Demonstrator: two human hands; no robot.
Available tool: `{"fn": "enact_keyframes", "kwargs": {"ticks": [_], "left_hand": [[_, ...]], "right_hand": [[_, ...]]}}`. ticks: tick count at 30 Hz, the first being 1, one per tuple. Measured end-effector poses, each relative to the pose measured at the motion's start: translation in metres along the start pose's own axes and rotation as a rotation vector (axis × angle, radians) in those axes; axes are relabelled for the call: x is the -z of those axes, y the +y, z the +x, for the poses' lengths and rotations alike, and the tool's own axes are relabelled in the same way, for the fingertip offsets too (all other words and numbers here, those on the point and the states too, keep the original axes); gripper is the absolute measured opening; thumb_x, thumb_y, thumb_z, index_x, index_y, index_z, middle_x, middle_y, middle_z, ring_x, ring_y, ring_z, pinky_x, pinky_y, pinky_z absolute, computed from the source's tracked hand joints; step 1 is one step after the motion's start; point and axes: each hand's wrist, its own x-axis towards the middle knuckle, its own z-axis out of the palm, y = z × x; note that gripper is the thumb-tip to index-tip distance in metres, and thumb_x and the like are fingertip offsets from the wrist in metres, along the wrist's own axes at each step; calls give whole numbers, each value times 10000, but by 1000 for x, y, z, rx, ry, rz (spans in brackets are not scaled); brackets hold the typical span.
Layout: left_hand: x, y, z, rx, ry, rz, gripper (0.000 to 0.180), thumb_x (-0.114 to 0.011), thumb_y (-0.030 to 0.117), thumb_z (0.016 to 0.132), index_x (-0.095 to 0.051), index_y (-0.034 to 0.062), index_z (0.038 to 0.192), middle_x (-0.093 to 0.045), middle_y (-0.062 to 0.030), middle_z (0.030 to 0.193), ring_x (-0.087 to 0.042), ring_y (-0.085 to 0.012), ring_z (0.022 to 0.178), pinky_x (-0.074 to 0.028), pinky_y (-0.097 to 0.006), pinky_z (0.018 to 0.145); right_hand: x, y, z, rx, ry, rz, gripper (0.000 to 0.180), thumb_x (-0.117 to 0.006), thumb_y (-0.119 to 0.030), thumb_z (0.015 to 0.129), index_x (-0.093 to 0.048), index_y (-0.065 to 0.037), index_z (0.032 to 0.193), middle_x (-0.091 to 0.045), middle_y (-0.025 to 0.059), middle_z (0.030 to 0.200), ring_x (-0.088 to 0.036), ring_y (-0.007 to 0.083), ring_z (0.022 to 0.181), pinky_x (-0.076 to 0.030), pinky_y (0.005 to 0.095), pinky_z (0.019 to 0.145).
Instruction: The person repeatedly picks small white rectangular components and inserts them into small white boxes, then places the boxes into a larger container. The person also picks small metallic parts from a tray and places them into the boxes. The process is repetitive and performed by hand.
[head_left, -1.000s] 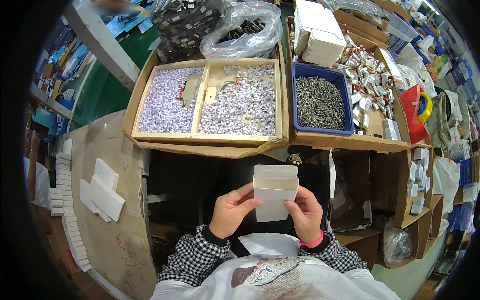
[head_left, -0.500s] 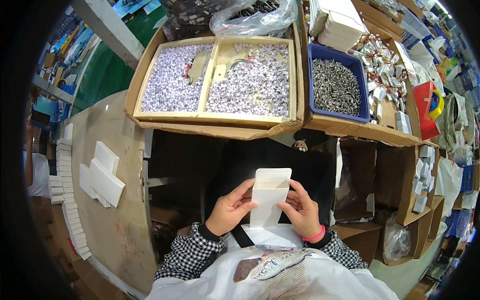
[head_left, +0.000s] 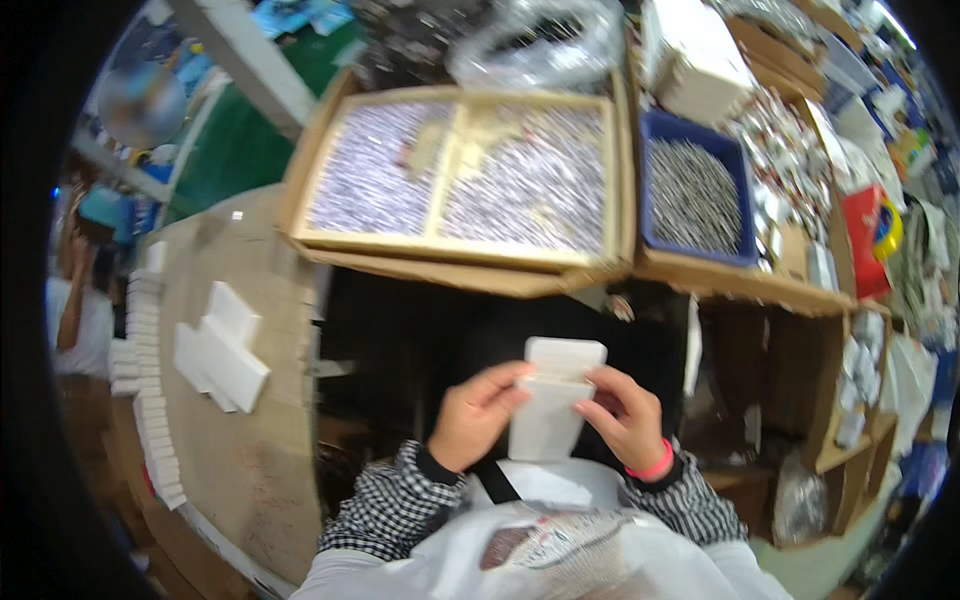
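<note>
A small white cardboard box (head_left: 552, 410) with its top flap raised is held upright in front of my chest. My left hand (head_left: 478, 415) grips its left side, thumb and fingers at the flap fold. My right hand (head_left: 622, 418), with a pink band at the wrist, grips its right side, fingers bent over the upper edge. Both sleeves are black-and-white checked. The picture is blurred by motion.
Ahead lies a two-part cardboard tray (head_left: 462, 180) of small silvery parts, with a blue bin (head_left: 695, 195) of dark metal parts beside it. Flat white boxes (head_left: 220, 348) lie on the brown table at left, a row of them along its edge. Shelves and cartons crowd the right.
The box has come lower and closer to my body, its flap folding forward. The view has tilted and blurred.
</note>
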Motion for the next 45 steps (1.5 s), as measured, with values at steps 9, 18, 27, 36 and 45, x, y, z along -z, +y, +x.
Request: {"fn": "enact_keyframes", "kwargs": {"ticks": [9,18,27,36,45], "left_hand": [[3,2,5,33,-29,-160,344,-683,113,848,-615,61,1181,-636,-7,963,-561,-56,827,-485,-186,759],[1,-14,-11,156,-27,-109,277,-648,90,875,-606,19,1139,-636,-38,994,-592,-74,894,-498,-200,804],[-5,0,-6,31,77,-40,252,-655,106,872,-618,31,1109,-636,-11,899,-588,-57,809,-503,-199,724],[-4,-8,-11,17,-21,-209,190,-603,10,883,-607,10,1072,-626,-50,1057,-602,-94,915,-502,-237,817],[-1,15,2,117,-37,-265,237,-615,-20,857,-551,10,1084,-611,-84,1029,-591,-127,926,-488,-261,843]], "right_hand": [[-18,-3,-10,-194,35,205,328,-582,53,837,-517,18,1156,-600,26,898,-547,62,788,-440,193,693],[-15,10,-12,-231,-19,261,188,-595,2,862,-579,18,1049,-602,11,856,-530,53,737,-428,184,660],[-21,-4,-10,-200,65,214,218,-583,0,867,-568,10,1085,-590,-9,830,-497,45,693,-404,174,619],[-9,-2,-20,-172,-11,110,198,-630,-31,853,-612,15,1045,-638,41,836,-558,52,724,-459,193,643],[-12,-5,-12,-122,-30,406,325,-602,-9,879,-510,18,1189,-569,131,1162,-582,147,988,-482,268,850]]}}
